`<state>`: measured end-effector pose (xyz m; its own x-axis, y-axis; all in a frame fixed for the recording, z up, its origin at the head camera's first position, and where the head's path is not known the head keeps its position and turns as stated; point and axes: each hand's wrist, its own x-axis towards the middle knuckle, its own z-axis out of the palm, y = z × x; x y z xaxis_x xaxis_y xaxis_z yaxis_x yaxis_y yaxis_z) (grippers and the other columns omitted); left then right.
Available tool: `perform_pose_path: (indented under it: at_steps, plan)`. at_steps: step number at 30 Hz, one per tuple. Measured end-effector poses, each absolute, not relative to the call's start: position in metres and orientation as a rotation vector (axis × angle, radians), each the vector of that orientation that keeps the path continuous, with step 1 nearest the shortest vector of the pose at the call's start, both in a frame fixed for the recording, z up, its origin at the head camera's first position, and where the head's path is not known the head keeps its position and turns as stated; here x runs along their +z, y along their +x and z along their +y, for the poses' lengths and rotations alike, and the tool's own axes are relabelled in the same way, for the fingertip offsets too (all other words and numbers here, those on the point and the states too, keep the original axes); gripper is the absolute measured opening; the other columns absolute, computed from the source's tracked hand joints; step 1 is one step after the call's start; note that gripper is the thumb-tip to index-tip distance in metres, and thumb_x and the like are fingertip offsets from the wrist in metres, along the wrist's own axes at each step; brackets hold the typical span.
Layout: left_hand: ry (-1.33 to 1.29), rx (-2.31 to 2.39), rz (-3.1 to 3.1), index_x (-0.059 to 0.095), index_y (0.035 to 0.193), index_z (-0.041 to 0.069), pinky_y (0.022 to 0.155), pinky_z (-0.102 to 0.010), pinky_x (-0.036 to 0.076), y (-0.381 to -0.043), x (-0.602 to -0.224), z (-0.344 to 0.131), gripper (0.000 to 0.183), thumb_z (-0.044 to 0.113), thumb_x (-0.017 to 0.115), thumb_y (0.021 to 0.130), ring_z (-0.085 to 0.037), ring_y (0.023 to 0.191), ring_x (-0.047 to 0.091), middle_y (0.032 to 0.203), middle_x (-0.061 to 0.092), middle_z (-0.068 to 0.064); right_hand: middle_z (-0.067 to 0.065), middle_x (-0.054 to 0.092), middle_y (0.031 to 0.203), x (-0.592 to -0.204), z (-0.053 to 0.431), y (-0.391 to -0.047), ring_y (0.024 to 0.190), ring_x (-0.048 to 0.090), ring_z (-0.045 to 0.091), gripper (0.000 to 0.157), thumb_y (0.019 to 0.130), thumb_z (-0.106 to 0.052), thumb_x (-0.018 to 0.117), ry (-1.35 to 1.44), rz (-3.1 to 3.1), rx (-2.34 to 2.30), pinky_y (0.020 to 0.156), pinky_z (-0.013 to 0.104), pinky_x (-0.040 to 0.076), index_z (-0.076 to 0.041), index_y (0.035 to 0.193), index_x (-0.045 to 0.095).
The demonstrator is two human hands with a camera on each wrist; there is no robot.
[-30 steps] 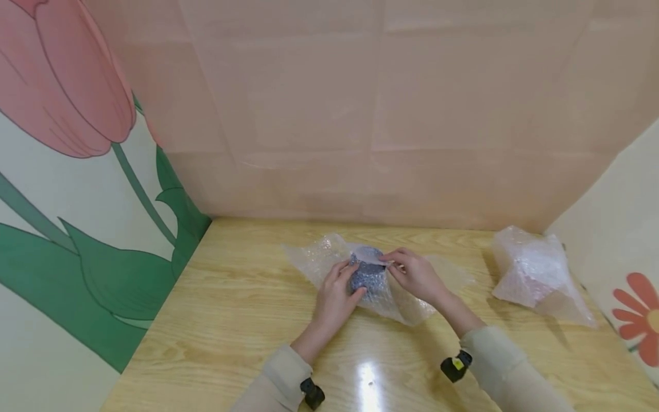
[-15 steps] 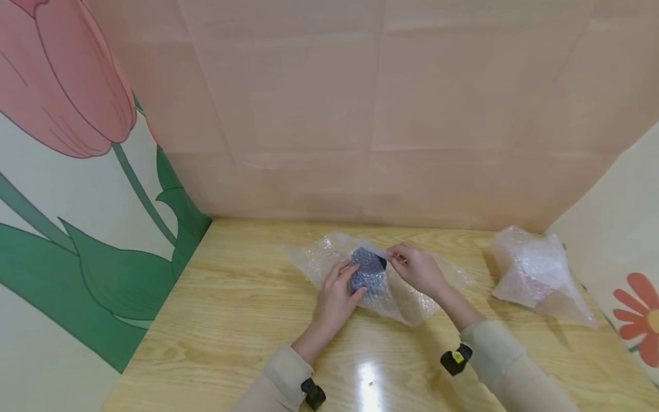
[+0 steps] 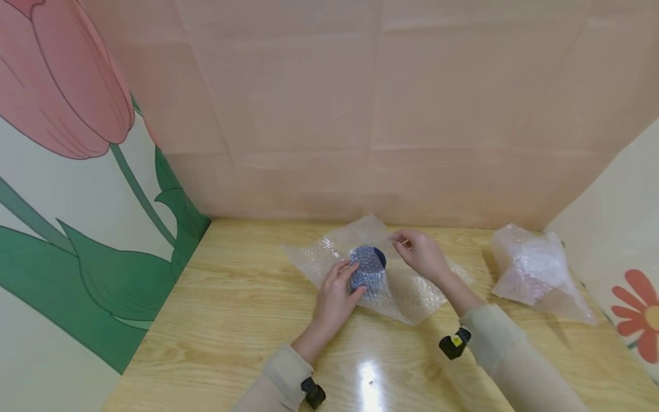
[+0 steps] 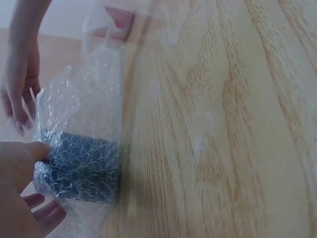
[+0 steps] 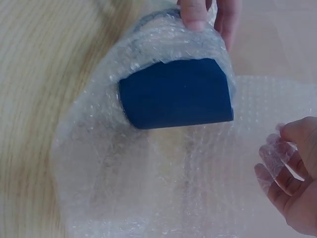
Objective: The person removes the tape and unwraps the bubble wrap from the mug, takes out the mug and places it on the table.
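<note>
A dark blue cylinder-like object (image 5: pixel 176 94) lies partly wrapped in clear bubble wrap (image 3: pixel 360 232) on the table. In the right wrist view its bare blue end sticks out of the wrap. My left hand (image 3: pixel 334 294) holds it through the wrap, thumb on one side and fingers on the other. To the right and beyond, my right hand (image 3: pixel 421 256) pinches an edge of the bubble wrap, lifted off the object. The left wrist view shows blue through the bubbles (image 4: pixel 81 168). What kind of object it is, I cannot tell.
At the right of the wooden table (image 3: pixel 216 297) stands another bubble-wrapped bundle (image 3: pixel 535 266), with something pinkish inside. A pinkish-tan backdrop (image 3: pixel 309 114) rises behind the table. Flower-painted panels (image 3: pixel 77 274) flank both sides.
My right hand has drawn the bubble wrap flap back and to the right, off the object's end, baring dark blue. The left hand has stayed in place.
</note>
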<state>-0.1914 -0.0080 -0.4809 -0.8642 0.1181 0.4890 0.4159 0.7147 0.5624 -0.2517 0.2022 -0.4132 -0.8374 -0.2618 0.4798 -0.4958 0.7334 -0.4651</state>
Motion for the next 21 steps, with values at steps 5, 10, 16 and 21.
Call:
perform_pose_path:
  at_steps: [5,10,16,21]
  plan:
    - [-0.410,-0.968,-2.521,0.058,0.123,0.015,0.092,-0.040,0.047,-0.192,-0.480,-0.008,0.055,0.029,0.076,0.073,-0.026,0.113,0.055,0.129,0.053,-0.008,0.012,0.069,0.084,-0.413,0.206,-0.259,0.074,0.065,0.028,0.012,0.085,-0.005,0.061,0.519,-2.579,0.869,0.066,0.042,0.054,-0.002,0.094,0.068]
    - [-0.411,-0.967,-2.532,0.058,0.123,0.014,0.091,-0.040,0.048,-0.193,-0.480,-0.008,0.055,0.029,0.076,0.073,-0.026,0.112,0.055,0.129,0.052,-0.009,0.014,0.068,0.084,-0.413,0.212,-0.265,0.074,0.065,0.030,0.013,0.087,-0.006,0.058,0.448,-2.595,0.864,0.066,0.043,0.053,-0.002,0.095,0.067]
    - [-0.416,-0.953,-2.539,0.058,0.123,0.014,0.092,-0.040,0.047,-0.193,-0.479,-0.008,0.055,0.030,0.076,0.073,-0.026,0.111,0.056,0.129,0.053,-0.008,0.014,0.069,0.084,-0.414,0.216,-0.271,0.073,0.065,0.030,0.014,0.087,-0.009,0.056,0.387,-2.610,0.850,0.063,0.042,0.052,-0.002,0.093,0.067]
    - [-0.416,-0.957,-2.554,0.059,0.123,0.014,0.093,-0.041,0.046,-0.192,-0.476,-0.009,0.055,0.030,0.076,0.073,-0.026,0.112,0.055,0.129,0.053,-0.008,0.015,0.069,0.085,-0.418,0.220,-0.276,0.074,0.065,0.031,0.013,0.087,-0.009,0.056,0.343,-2.604,0.847,0.063,0.043,0.052,-0.002,0.092,0.066]
